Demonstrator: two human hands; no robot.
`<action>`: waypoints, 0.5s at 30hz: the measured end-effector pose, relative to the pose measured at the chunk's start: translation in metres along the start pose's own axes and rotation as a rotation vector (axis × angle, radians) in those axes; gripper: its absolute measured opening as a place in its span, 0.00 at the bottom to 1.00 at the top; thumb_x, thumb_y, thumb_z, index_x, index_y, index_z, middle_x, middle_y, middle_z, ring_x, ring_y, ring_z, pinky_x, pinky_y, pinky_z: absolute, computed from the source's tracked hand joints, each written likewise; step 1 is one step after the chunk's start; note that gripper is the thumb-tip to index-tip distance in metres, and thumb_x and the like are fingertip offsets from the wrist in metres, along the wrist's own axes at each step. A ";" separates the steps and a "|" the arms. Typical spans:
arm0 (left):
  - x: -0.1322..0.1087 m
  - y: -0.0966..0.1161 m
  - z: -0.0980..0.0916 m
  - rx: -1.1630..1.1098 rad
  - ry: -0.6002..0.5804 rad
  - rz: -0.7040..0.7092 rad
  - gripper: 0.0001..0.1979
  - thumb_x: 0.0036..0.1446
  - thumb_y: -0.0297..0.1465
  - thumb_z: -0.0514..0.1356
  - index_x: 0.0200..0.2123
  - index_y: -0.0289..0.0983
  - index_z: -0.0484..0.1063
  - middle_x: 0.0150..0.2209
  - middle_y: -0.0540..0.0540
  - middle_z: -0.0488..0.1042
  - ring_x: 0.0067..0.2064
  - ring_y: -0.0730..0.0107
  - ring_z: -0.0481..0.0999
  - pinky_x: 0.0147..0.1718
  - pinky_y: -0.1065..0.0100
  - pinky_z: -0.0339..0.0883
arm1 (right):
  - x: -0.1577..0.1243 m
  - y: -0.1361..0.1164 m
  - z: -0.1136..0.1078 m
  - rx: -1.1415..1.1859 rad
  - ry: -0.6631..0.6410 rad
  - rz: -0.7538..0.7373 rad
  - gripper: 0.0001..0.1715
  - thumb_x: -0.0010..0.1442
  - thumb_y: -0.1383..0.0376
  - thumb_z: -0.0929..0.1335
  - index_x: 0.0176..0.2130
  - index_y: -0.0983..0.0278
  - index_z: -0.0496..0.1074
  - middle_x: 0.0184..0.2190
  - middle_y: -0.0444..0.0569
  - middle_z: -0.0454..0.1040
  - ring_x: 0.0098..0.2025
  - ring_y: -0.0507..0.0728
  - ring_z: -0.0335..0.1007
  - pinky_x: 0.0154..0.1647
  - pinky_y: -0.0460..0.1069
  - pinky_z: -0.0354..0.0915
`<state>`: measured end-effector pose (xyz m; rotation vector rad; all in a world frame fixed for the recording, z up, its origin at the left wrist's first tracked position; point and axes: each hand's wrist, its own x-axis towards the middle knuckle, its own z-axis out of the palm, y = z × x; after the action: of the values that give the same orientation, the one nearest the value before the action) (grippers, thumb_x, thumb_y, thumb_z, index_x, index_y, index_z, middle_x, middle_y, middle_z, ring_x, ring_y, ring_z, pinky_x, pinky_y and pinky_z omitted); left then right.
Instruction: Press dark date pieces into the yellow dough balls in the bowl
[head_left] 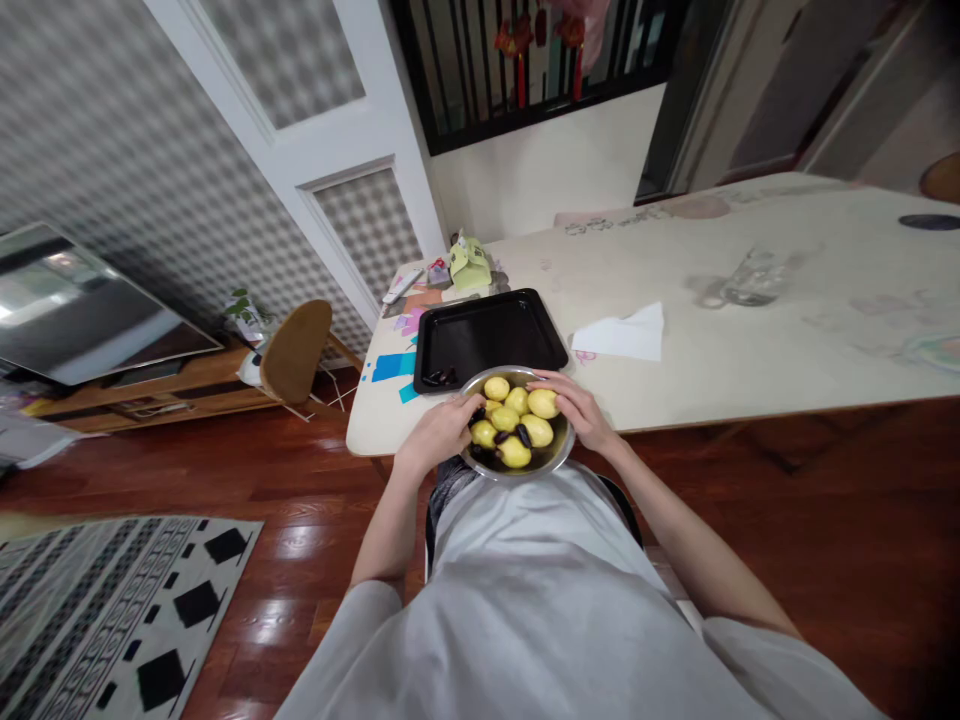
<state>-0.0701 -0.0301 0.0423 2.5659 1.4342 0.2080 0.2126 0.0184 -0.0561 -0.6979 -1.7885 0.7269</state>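
A round metal bowl (561,455) sits between my body and the table's front edge. In it are several yellow lemons (514,452) and a few glossy, dark oblong pieces (523,436) whose kind I cannot make out. At the bowl's left rim, my left hand (442,432) is closed, its fingertips curled over the edge beside a dark piece. My right hand (583,412) grips the opposite rim, with its fingers reaching in against a lemon. Just beyond the bowl, a black rectangular tray (491,335) lies on the table, with several small dark pieces (441,377) in its near left corner.
On the long white table (720,375) are a white paper sheet (622,333), a clear glass mug (754,278), a yellow-green tissue box (470,263) and a white remote (403,285). A wooden chair (296,350) stands off the table's left end.
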 end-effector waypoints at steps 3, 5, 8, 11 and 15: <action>-0.001 -0.005 0.000 -0.051 0.021 0.044 0.31 0.53 0.17 0.54 0.59 0.42 0.70 0.58 0.40 0.77 0.59 0.56 0.76 0.60 0.56 0.71 | 0.000 0.000 0.000 0.000 0.001 0.001 0.28 0.74 0.45 0.61 0.56 0.55 0.80 0.62 0.54 0.76 0.66 0.67 0.69 0.69 0.66 0.64; -0.001 -0.006 0.000 -0.068 0.026 0.068 0.31 0.53 0.18 0.55 0.58 0.43 0.71 0.59 0.41 0.76 0.60 0.56 0.76 0.61 0.56 0.71 | 0.000 0.001 0.000 0.000 0.003 -0.001 0.28 0.74 0.45 0.61 0.56 0.55 0.80 0.62 0.54 0.77 0.66 0.67 0.69 0.69 0.66 0.64; 0.000 -0.005 -0.001 -0.081 0.030 0.092 0.28 0.52 0.19 0.57 0.55 0.43 0.72 0.55 0.41 0.77 0.57 0.54 0.77 0.57 0.56 0.73 | 0.000 0.001 0.000 -0.001 0.003 -0.004 0.27 0.74 0.46 0.61 0.56 0.55 0.80 0.61 0.54 0.77 0.66 0.67 0.69 0.69 0.66 0.65; 0.001 -0.004 -0.003 -0.082 0.011 0.041 0.24 0.53 0.19 0.58 0.52 0.41 0.71 0.49 0.41 0.78 0.49 0.54 0.79 0.49 0.57 0.76 | 0.000 0.002 0.000 -0.001 0.004 -0.010 0.27 0.74 0.46 0.61 0.56 0.55 0.80 0.61 0.54 0.77 0.66 0.67 0.70 0.69 0.66 0.65; 0.002 -0.007 -0.003 -0.092 -0.011 0.020 0.24 0.55 0.20 0.59 0.55 0.39 0.70 0.50 0.40 0.79 0.49 0.54 0.80 0.49 0.57 0.76 | -0.001 0.001 0.000 -0.002 0.007 -0.010 0.27 0.74 0.46 0.61 0.56 0.56 0.80 0.62 0.54 0.76 0.66 0.67 0.70 0.69 0.66 0.65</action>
<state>-0.0755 -0.0245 0.0436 2.5043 1.3633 0.2556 0.2126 0.0185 -0.0573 -0.6913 -1.7858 0.7154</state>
